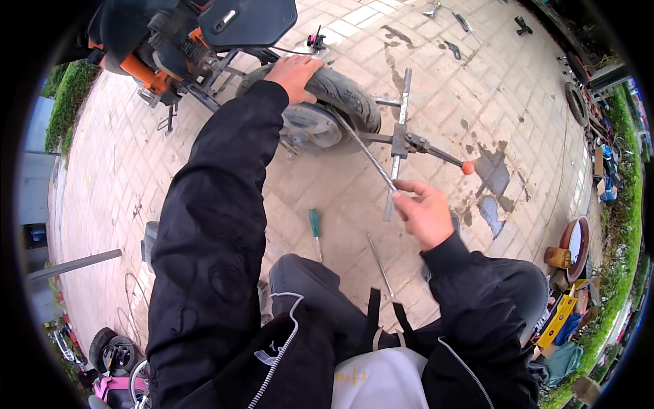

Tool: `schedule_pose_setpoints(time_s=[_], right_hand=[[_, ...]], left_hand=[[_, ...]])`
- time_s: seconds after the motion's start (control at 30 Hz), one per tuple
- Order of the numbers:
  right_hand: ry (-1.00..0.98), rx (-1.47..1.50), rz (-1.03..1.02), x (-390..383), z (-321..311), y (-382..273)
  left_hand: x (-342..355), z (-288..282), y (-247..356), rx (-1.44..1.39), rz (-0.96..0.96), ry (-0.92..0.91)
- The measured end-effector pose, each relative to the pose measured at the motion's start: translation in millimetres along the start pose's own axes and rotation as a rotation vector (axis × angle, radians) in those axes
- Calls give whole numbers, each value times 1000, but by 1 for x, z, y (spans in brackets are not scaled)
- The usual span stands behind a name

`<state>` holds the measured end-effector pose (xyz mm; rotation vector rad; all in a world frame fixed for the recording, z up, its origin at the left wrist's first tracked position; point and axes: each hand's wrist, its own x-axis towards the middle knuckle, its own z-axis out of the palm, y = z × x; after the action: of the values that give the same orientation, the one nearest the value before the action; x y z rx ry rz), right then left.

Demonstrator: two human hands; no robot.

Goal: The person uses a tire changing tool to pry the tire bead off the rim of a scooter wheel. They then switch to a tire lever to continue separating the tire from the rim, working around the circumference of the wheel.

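Note:
A motorcycle's rear wheel has a black tyre [347, 95] and a grey hub [310, 128]. My left hand [294, 76] lies on top of the tyre with its fingers stretched out. In my right hand [424, 211], pinched between thumb and fingers, is a long metal tyre lever [371, 158]. The far end of the lever reaches the tyre's edge near the rim; its exact contact is hard to make out. Behind that lever, a metal stand [400, 141] with crossed bars and an orange knob [467, 168] stands by the wheel.
On the paving lie a green-handled screwdriver [314, 223] and a thin metal rod [380, 264]. The motorcycle's orange frame [146, 71] is at upper left. A red-brown basin [579, 249] stands at right beside boxes and clutter. Several small tools lie at the far side.

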<state>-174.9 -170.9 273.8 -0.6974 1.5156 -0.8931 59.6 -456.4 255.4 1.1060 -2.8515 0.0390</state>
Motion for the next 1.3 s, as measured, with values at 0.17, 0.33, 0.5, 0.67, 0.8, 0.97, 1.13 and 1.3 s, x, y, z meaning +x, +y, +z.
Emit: schedule_pose_setpoints(time_s=[0.17,0.33,0.5,0.67,0.8,0.97,1.13,1.3], right_hand=[[-58,-186,-59,-5,-27,-26],[-49,-406,-184,-9,-46,-50],[-76,-375,-107,-19,-63,-67],[-101,-473,-116,2,-54,-72],[-134,-539,-53,18,-65,-103],[-247,-589,104,45,-55,-168],[-227,-565,154,44,-44,-179],[-77,-347,72,-6,-2,-93]], left_hand=[[-14,-2,-13,-9,-62,70],[-7,-6,13,53,-139,7],[-10,-3,8,47,-162,-15],[-5,1,2,26,-112,-32],[-5,1,2,22,-109,-7],[-9,4,4,53,-105,68],[-8,13,1,59,-94,145],[-22,14,-2,73,-113,189]])
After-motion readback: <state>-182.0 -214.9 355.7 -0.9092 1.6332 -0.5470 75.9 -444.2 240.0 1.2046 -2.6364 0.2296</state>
